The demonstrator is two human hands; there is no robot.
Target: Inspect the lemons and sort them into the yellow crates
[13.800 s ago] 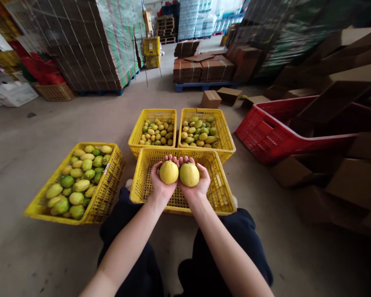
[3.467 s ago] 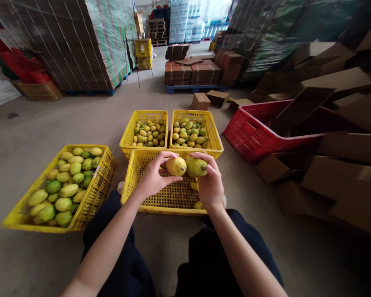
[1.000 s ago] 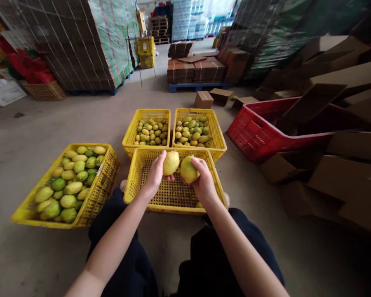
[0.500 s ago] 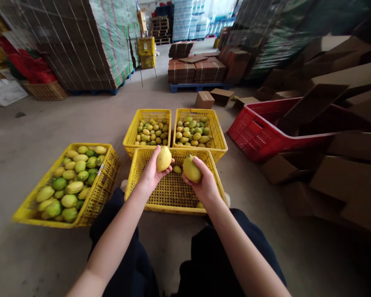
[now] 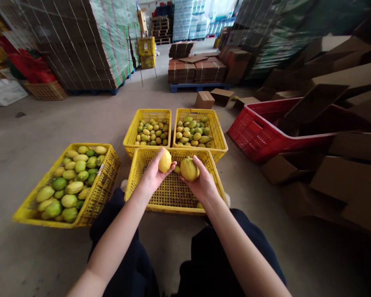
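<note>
My left hand (image 5: pixel 153 174) is closed around a yellow lemon (image 5: pixel 165 161), held above the near yellow crate (image 5: pixel 173 209). Beside it, my right hand (image 5: pixel 203 183) grips a rounder, greenish-yellow lemon (image 5: pixel 189 169). The two fruits are close but apart. Inside the near crate, another lemon (image 5: pixel 177 169) is partly hidden behind my right fingers, and a further one (image 5: pixel 199 205) shows at the front right corner. The crate's perforated floor is mostly bare.
Two yellow crates of small lemons, one left (image 5: pixel 127 138) and one right (image 5: pixel 221 138), stand just beyond. At left is a crate (image 5: pixel 106 185) of larger yellow-green fruit. A red crate (image 5: pixel 250 134) and cardboard boxes (image 5: pixel 346 177) crowd the right. Stacked cardboard (image 5: pixel 198 71) sits behind.
Both hands have shifted and turned slightly with their lemons; the right lemon has rotated and moved a little left and up. The crates have stayed put.
</note>
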